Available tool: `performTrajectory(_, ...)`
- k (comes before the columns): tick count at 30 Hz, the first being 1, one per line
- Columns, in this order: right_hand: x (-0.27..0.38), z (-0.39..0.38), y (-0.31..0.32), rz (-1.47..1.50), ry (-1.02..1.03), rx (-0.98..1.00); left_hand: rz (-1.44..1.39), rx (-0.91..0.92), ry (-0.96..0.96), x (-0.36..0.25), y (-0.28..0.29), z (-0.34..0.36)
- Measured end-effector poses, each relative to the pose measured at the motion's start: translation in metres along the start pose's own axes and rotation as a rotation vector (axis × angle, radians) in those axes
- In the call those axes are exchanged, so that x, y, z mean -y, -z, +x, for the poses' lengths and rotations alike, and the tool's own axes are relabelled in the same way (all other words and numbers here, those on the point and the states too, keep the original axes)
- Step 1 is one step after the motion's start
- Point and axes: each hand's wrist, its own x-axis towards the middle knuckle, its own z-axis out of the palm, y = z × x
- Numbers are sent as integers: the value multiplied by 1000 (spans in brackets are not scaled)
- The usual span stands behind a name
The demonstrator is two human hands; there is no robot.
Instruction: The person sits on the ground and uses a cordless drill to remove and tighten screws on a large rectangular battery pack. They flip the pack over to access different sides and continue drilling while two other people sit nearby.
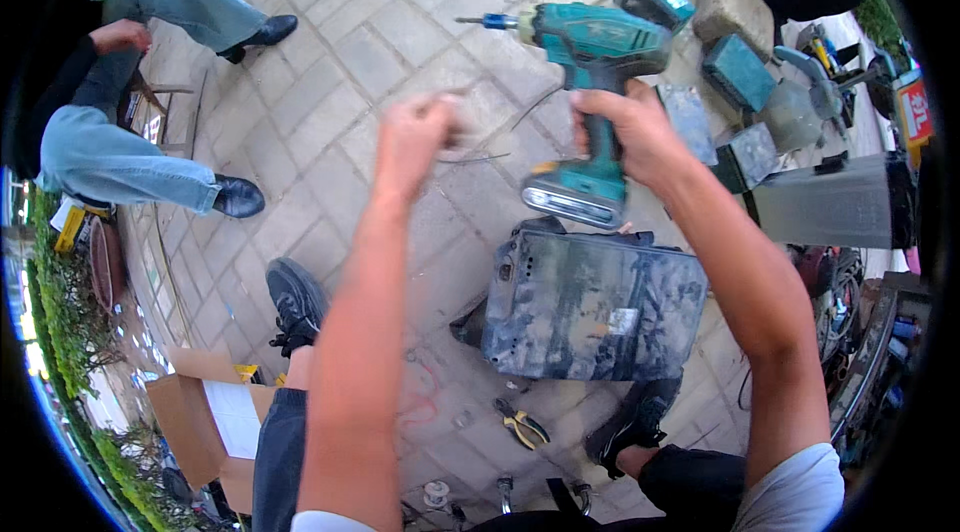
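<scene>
My right hand (640, 137) is wrapped round the grip of a teal cordless drill (600, 42), held up in front of me. The drill lies level, its blue-collared bit pointing left and its battery at the bottom. To the left of it, my left hand (415, 142) is raised with the fingers curled together. Motion smears those fingertips, so whatever they may hold is hidden. A thin dark wire (535, 110) shows between the two hands. Below the drill sits a dusty black case-like box (595, 307) on the paving.
Yellow-handled pliers (522, 424) lie between my feet. An opened cardboard box (195, 417) stands at lower left. At right are a teal box (738, 72), a stone block (735, 12) and a grey metal case (835, 200). Another person's jeans-clad leg (130, 152) is at left.
</scene>
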Motion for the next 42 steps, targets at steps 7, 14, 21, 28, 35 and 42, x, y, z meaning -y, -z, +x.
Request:
performTrajectory(7,8,-40,56,-219,-115,-102,1023,-428,-152,170,149,114)
performTrajectory(14,20,-120,99,-239,-359,-317,1137,-302,-224,194,148,154)
performTrajectory(21,18,-187,139,-277,-358,-466,783,-377,151,183,147,156)
performTrajectory(28,-9,-318,176,-201,-180,-796,219,367,21,-3,-122,10)
performTrajectory(35,-57,-419,209,-248,-38,-911,576,827,-154,-39,-332,-83)
performTrajectory(42,-87,-428,224,-198,-64,-895,477,887,-116,-4,-354,-90)
